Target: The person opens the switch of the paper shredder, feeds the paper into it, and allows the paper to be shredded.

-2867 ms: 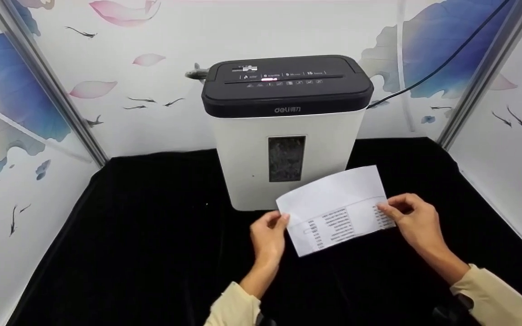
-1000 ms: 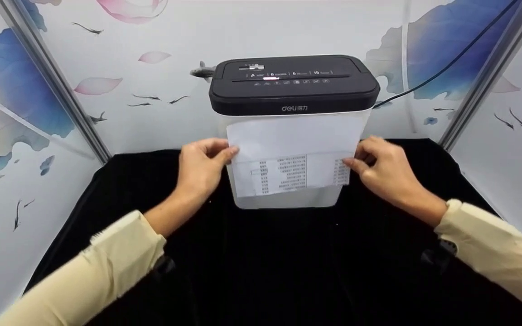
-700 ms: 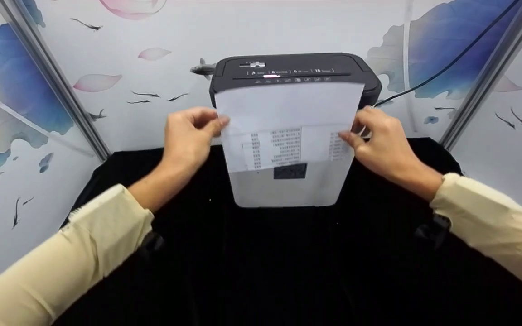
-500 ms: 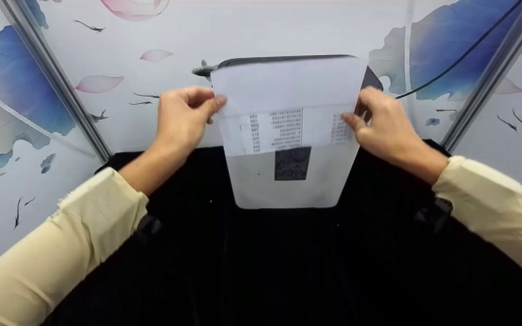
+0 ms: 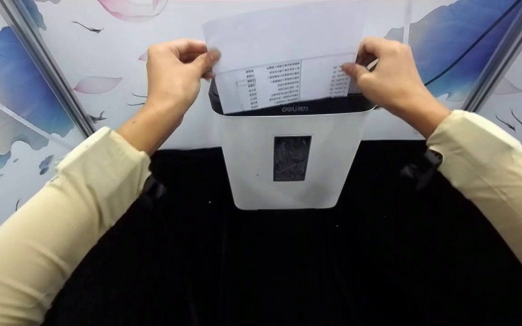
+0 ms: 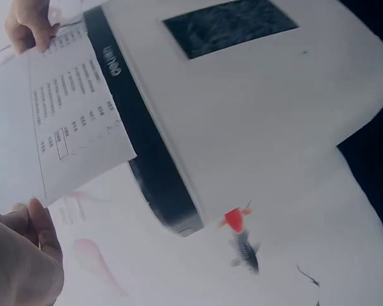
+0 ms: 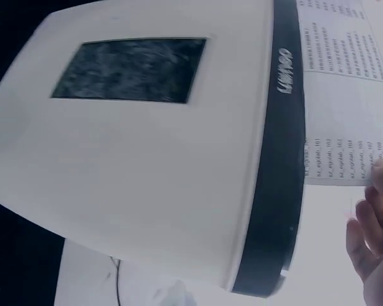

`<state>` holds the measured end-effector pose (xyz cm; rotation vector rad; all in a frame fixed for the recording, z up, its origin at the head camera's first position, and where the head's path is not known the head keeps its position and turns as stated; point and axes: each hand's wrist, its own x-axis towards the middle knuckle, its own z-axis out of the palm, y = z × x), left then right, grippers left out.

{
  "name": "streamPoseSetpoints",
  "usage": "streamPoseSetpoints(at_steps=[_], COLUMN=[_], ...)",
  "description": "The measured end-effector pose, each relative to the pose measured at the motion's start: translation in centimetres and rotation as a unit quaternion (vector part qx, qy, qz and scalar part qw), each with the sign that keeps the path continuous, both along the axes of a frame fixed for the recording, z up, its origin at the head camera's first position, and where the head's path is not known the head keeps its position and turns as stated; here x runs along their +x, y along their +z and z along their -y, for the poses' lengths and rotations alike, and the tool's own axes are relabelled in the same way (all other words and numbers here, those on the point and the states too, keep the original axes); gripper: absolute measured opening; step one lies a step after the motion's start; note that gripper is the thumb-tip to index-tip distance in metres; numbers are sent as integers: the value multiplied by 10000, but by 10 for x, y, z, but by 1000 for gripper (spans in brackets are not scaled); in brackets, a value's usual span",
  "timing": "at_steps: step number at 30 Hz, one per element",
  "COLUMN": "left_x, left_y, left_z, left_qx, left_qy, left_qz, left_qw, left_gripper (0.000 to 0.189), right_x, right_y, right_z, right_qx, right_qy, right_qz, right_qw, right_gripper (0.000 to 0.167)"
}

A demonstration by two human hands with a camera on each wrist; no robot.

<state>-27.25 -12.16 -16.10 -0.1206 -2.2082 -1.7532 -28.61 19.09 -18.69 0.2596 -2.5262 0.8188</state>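
A printed sheet of paper (image 5: 283,40) is held up at the top of a white paper shredder (image 5: 247,154) with a dark lid. My left hand (image 5: 175,77) pinches the sheet's left edge between thumb and fingers. At the right edge, my right hand (image 5: 388,74) pinches it the same way. The sheet hides most of the lid and its slot in the head view; its lower edge slants, with the left corner lower. In the left wrist view, the paper (image 6: 64,127) overlaps the lid's edge. Whether it touches the lid, I cannot tell.
Black cloth (image 5: 279,262) covers the table under and around the shredder. Painted white panels (image 5: 188,129) with metal posts (image 5: 50,68) enclose the back and sides. A dark cable (image 5: 474,47) runs up at the right. The shredder's front has a dark window (image 5: 292,158).
Both hands have raised the sheet from low in front of the shredder to above its lid. The shredder's front and window, covered a second ago, show again. The shredder has not moved.
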Motion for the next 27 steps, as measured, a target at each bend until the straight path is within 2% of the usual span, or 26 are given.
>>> streamPoseSetpoints(at_steps=[2,7,13,17,21,27], left_x=[-6,-19,-31,-37,-42,-46], left_y=[3,7,-1,-4,-5,-10], left_z=[-5,-16,-20,-21,-21,-24], left_qx=[129,-25,-346,-402,-460,-587], left_qy=[-9,88,334,439,483,487], left_qz=[-15,-285,-755,-845,-953,-1011], left_qw=[9999,9996,9960,9946,9932,9920], left_gripper=[23,19,15,15,14,15], right_x=[-5,-14,-23,-27,-30,-35], right_y=[3,9,15,13,12,12], right_z=[-2,-7,-5,1,5,3], right_qx=[-168,-457,-950,-885,-662,-924], right_qy=[-118,-309,-279,-427,-544,-545], right_qz=[8,2,358,668,780,880], right_qw=[9998,9985,9944,9929,9933,9903], right_gripper=[17,20,12,14,21,25])
